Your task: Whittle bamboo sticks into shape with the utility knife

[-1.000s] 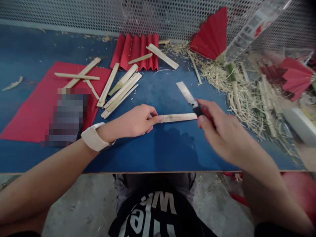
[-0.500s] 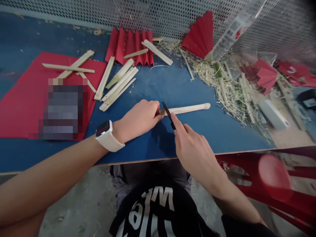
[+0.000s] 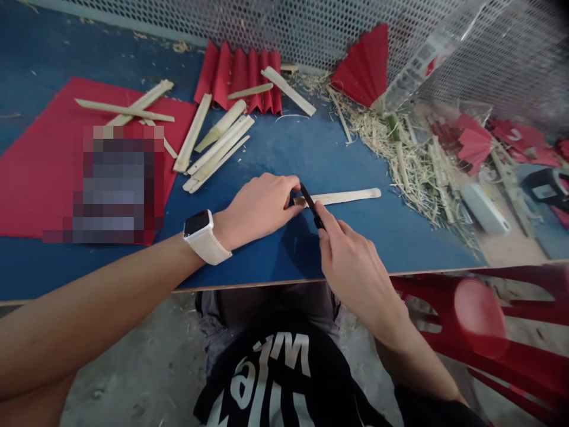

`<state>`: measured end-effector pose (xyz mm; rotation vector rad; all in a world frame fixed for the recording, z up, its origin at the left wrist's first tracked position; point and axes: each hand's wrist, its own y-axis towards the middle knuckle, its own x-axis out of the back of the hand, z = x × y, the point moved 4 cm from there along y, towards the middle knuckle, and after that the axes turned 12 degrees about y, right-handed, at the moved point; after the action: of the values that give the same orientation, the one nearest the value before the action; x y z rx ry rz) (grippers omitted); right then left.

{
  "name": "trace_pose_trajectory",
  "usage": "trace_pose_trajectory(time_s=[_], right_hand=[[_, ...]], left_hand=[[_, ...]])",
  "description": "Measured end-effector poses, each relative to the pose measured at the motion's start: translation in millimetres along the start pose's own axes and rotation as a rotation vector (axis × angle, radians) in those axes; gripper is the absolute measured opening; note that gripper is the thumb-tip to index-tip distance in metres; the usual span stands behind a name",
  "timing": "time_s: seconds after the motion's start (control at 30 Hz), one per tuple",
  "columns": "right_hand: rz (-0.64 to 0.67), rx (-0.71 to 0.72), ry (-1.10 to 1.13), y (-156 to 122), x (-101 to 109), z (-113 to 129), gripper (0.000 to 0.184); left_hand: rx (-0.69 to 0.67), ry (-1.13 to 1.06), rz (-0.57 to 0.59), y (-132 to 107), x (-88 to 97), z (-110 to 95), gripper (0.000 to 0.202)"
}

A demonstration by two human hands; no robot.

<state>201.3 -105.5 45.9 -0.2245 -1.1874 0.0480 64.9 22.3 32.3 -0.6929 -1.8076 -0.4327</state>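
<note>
A pale bamboo slat (image 3: 347,196) lies flat on the blue table (image 3: 288,142), running left to right. My left hand (image 3: 260,204), with a white watch on the wrist, pinches the slat's left end against the table. My right hand (image 3: 351,267) grips a utility knife (image 3: 310,204). Its dark blade rests across the slat just right of my left fingers.
Several loose bamboo slats (image 3: 213,148) lie behind my left hand, some on a red paper sheet (image 3: 40,172). Pleated red paper (image 3: 242,80) and a red fan (image 3: 364,68) sit by the mesh wall. Shavings (image 3: 409,160) pile at the right. A red stool (image 3: 489,320) stands below.
My right hand brought the knife from the slat's right end to its left end, beside my left fingers. The view shifted right, so the stool came into sight.
</note>
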Motion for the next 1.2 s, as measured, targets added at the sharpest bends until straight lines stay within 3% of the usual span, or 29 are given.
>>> trace_pose_trajectory(time_s=[0.23,0.43,0.6,1.2], right_hand=[[-0.052,0.032,0.039,-3.6,0.6,-3.3,0.065],[-0.049,0.025,0.052,-7.5,-0.2,-2.6,0.064],[-0.038,0.028,0.057,-9.1,-1.2,-0.4,0.064],[-0.014,0.008,0.034,-10.3,-3.3,1.6,0.065]], left_hand=[[-0.006,-0.01,-0.142,-0.3,-1.5,-1.8,0.014],[0.005,-0.139,-0.084,1.3,-0.8,-0.9,0.007],[-0.019,-0.197,-0.112,2.0,-0.1,0.5,0.004],[-0.019,-0.162,-0.099,2.3,1.0,0.0,0.007]])
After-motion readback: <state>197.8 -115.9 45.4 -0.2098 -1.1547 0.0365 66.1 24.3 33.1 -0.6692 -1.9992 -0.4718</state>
